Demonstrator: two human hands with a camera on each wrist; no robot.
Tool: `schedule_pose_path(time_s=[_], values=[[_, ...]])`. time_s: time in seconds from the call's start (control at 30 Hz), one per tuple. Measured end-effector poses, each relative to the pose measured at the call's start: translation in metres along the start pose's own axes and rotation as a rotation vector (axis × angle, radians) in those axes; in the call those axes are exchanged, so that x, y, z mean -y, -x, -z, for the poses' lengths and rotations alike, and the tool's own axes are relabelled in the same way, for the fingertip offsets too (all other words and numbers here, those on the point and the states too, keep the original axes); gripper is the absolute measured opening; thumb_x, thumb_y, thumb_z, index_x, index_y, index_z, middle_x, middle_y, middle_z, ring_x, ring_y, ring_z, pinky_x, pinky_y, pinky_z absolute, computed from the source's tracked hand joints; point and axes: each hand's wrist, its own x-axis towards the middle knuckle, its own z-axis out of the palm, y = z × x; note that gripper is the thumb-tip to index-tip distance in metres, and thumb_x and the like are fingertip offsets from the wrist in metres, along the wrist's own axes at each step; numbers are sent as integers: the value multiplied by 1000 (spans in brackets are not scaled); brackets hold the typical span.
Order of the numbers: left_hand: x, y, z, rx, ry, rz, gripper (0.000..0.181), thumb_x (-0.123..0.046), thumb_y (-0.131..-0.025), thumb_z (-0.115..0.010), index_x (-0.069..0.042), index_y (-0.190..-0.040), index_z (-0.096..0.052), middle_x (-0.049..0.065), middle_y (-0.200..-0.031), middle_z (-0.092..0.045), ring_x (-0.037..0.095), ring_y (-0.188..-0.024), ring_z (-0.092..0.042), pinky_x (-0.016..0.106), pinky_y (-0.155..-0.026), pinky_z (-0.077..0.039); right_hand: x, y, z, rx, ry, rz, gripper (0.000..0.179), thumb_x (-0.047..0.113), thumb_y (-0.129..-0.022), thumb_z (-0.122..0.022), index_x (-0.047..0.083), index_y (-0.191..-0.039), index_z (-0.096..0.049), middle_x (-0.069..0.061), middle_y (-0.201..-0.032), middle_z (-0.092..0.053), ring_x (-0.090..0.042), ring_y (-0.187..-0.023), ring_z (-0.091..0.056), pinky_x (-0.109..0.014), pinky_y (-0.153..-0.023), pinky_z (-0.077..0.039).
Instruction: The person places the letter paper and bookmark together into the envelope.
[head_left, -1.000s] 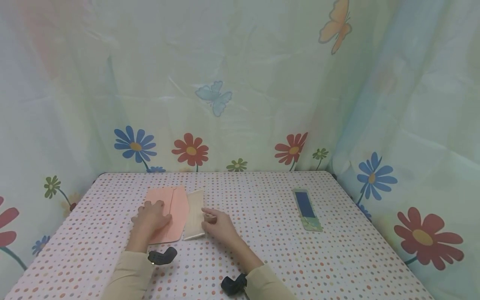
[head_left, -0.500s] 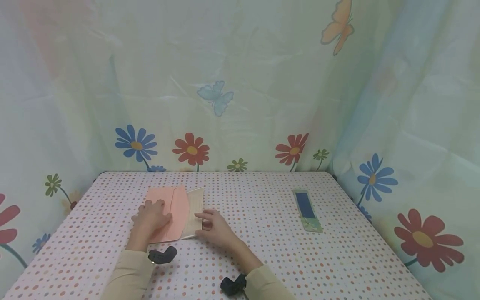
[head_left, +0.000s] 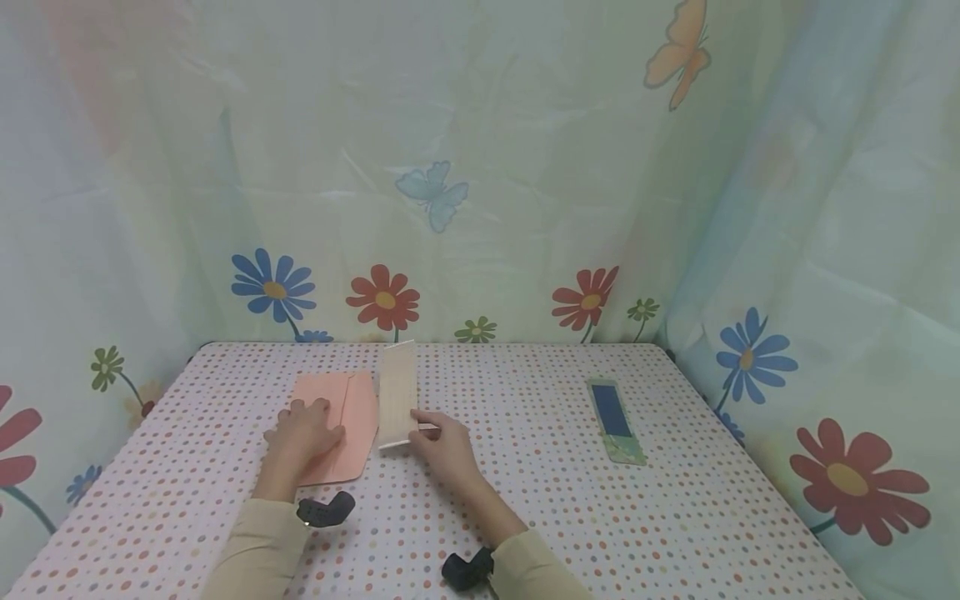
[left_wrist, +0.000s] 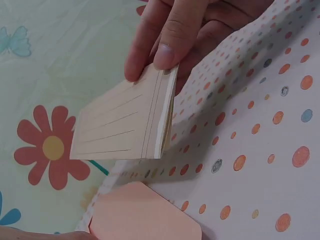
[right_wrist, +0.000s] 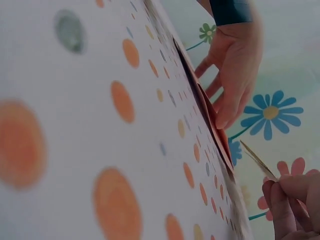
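Nearest my head camera, a black wrist camera (head_left: 467, 570) sits beside a beige sleeve (head_left: 538, 570). Past it, I see the right hand (head_left: 450, 454) pinching a cream lined paper (head_left: 397, 387) by its edge, thumb against fingers; both wrist views show me the paper raised off the dotted tabletop (head_left: 517, 417). The left hand (head_left: 298, 439) rests on the pink envelope (head_left: 361, 425), fingers loosely spaced, just left of the paper. Well apart on the right lies a green card (head_left: 626, 448) with a dark blue panel. Behind everything hangs a flowered curtain (head_left: 525, 192).
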Motion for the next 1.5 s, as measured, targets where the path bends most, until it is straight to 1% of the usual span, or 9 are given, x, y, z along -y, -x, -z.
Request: schedule_pose_path(time_s=[0.17,0.47,0.67,0.9,1.03,1.17,1.33,1.4,1.5], values=[[0,0,1,-2,-3,-1,59,-28,-86,-58,-2,-136,-45,33,-132,-40,51,-118,-37,75,-95,-29,4,2,-3,44,-20,19,38,21,-88,-64,16,-126,-60,-3,-130,-60,-12,-102,-65,-16,-78,-54],[0,0,1,0,-7,13,58,-28,-86,-59,-2,-136,-45,32,-132,-40,51,-118,-37,74,-96,-29,2,6,-9,115,56,20,44,32,-89,-64,20,-131,-57,1,-125,-63,-8,-103,-65,-16,-80,-53],[2,0,0,-19,-18,-1,58,-28,-86,-58,-1,-135,-46,32,-130,-42,51,-118,-38,74,-95,-30,2,5,-12,180,81,18,48,34,-86,-67,19,-131,-58,0,-129,-62,-12,-107,-65,-23,-84,-55],[3,1,1,-19,-21,-14,58,-28,-85,-58,-1,-135,-46,33,-130,-42,52,-119,-38,75,-94,-30,7,8,-12,258,200,169,41,18,-87,-66,18,-128,-60,-7,-147,-43,-19,-127,-53,-20,-94,-49],[2,-1,0,-5,-24,-11,59,-29,-86,-58,-1,-136,-45,33,-131,-41,53,-119,-38,75,-94,-30,8,11,-15,219,319,240,41,19,-88,-65,19,-128,-60,-7,-149,-41,-21,-134,-45,-26,-103,-43],[1,-1,0,6,-24,-1,59,-29,-86,-58,-1,-136,-45,33,-132,-40,52,-119,-38,75,-95,-29,6,11,-17,128,403,284,36,26,-87,-66,19,-122,-64,1,-139,-51,-15,-126,-52,-25,-102,-45],[0,-2,-2,6,-29,3,58,-29,-86,-59,-2,-136,-45,33,-131,-41,51,-118,-38,74,-95,-30,4,12,-17,83,408,282,25,27,-86,-68,20,-110,-70,10,-116,-59,-5,-107,-59,-35,-104,-44],[0,-2,-2,5,-32,2,58,-29,-86,-59,-2,-135,-46,32,-131,-42,51,-118,-38,74,-95,-30,3,12,-17,89,394,276,22,26,-86,-68,22,-107,-71,12,-112,-61,-5,-106,-59,-41,-107,-41],[1,-2,-2,3,-34,-5,58,-29,-85,-59,-2,-135,-46,32,-129,-43,51,-117,-39,74,-94,-31,2,11,-17,114,383,283,22,23,-86,-67,23,-108,-70,12,-113,-63,-6,-109,-59,-37,-106,-43]])
